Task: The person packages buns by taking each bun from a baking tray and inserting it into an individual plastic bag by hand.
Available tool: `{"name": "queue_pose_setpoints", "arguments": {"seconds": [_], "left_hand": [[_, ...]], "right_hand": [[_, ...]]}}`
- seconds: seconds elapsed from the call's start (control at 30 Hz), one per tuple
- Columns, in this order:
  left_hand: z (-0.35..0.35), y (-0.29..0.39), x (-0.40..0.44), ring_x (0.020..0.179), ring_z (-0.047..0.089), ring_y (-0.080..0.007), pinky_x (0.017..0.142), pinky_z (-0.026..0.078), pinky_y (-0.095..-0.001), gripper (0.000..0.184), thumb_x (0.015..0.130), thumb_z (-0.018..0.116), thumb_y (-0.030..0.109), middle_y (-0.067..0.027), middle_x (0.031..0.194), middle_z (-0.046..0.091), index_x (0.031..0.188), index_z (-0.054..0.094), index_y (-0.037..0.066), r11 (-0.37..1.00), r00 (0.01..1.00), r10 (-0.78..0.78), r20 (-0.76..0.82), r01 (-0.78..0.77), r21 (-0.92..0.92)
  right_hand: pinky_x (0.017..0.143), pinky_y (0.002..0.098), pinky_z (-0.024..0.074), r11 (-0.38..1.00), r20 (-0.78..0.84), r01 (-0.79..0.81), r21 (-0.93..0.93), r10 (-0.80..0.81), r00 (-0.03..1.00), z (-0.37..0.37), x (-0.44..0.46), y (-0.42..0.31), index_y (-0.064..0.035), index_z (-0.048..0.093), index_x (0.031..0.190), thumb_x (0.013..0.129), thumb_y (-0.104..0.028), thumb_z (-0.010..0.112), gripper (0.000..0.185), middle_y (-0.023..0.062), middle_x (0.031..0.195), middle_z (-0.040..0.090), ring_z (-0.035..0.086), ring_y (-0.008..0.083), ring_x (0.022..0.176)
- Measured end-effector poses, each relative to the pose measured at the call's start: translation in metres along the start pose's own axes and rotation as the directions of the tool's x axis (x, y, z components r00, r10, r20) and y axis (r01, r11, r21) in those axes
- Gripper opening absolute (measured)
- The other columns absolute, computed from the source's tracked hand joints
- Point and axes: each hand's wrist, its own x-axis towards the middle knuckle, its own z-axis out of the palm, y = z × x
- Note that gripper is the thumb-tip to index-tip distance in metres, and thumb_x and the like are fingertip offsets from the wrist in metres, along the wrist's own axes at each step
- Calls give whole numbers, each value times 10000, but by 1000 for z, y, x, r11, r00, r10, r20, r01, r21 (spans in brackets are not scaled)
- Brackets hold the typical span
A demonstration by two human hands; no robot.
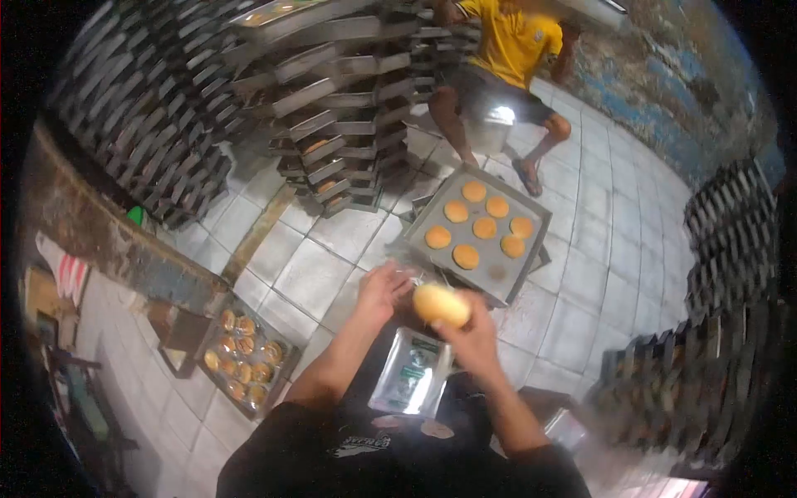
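My right hand (473,332) is closed on a round golden bun (441,305), held above my lap. To its left, my left hand (386,290) has its fingers bent around the edge of what looks like a clear plastic bag (407,278). A stack of clear bags with green print (413,371) lies on my lap, below both hands. Just ahead on the floor, a square metal tray (501,278) bears several golden buns (484,227).
Another tray (288,365) at the lower left holds several packaged buns (245,344). Tall tray stacks (332,124) rise at the upper left, with more stacks (681,390) at the right. A person in a yellow shirt (515,41) sits beyond the bun tray.
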Motion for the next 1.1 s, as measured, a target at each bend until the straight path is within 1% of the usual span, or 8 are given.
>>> {"name": "queue_pose_setpoints", "arguments": {"seconds": [0.07, 0.1, 0.2, 0.43, 0.57, 0.8, 0.87, 1.1], "left_hand": [[33, 0, -25, 1049, 696, -301, 792, 628, -429, 303, 1004, 650, 245, -192, 1181, 660, 1168, 550, 11, 998, 995, -67, 71, 68, -5], [41, -7, -35, 1046, 696, -283, 783, 629, -427, 331, 1007, 637, 274, -177, 1166, 666, 1187, 555, 9, 999, 994, -50, 99, 50, 4], [55, -6, -71, 1043, 695, -229, 809, 615, -417, 398, 1025, 566, 385, -112, 1146, 691, 1221, 597, 40, 998, 981, -46, 186, 36, 54], [-27, 20, -57, 1128, 648, -242, 989, 523, -402, 366, 1046, 509, 404, -80, 1196, 684, 1216, 636, 105, 944, 883, -192, 428, 285, -164], [-4, -7, -116, 1216, 597, -204, 1060, 471, -358, 387, 1088, 471, 356, -71, 1325, 614, 1355, 547, 87, 988, 953, 153, 262, -145, -48], [0, -1, -55, 1199, 601, -260, 1057, 482, -422, 427, 1043, 552, 401, -97, 1271, 636, 1339, 555, 93, 950, 971, 105, 217, -33, -312], [14, -10, -62, 1190, 604, -274, 1054, 484, -424, 478, 1041, 547, 464, -112, 1286, 631, 1324, 557, 79, 942, 968, 229, 104, -194, -273], [-4, 9, -43, 1224, 595, -312, 1071, 495, -540, 662, 1063, 358, 603, -156, 1357, 592, 1398, 520, 55, 920, 961, -50, 272, 150, -363]], "right_hand": [[998, 418, 528, 652, 241, 587, -480, -545, 803, -1, -9, 8, -26, 576, 1262, 728, 75, 801, 588, 160, 1246, 615, 636, 338, 1149], [984, 437, 532, 567, 184, 611, -552, -632, 752, 0, -5, 12, -21, 637, 1141, 644, 63, 780, 524, 173, 1209, 620, 634, 380, 1118], [972, 433, 539, 604, 31, 527, -598, -640, 768, 1, -6, 8, -24, 635, 1150, 647, 71, 774, 531, 173, 1225, 623, 627, 373, 1145], [1160, 581, 343, 658, 277, 556, -508, -486, 829, 77, -26, 1, -39, 595, 1319, 788, -19, 741, 551, 183, 1356, 611, 541, 381, 1330], [1172, 576, 333, 501, 355, 622, -602, -530, 770, 83, -7, 19, -13, 577, 1352, 856, -9, 655, 502, 194, 1376, 604, 534, 389, 1341], [1187, 575, 325, 590, 363, 607, -533, -488, 793, 90, 33, 11, -36, 575, 1376, 853, -30, 618, 525, 189, 1325, 630, 543, 369, 1326], [1175, 567, 336, 543, 372, 602, -586, -480, 795, 80, 37, -8, -17, 601, 1305, 887, -57, 626, 421, 192, 1309, 632, 566, 374, 1286], [835, 387, 500, 862, 475, 443, -247, -290, 831, 71, 0, -27, -37, 621, 970, 884, -11, 687, 111, 133, 989, 662, 646, 313, 943]]}}
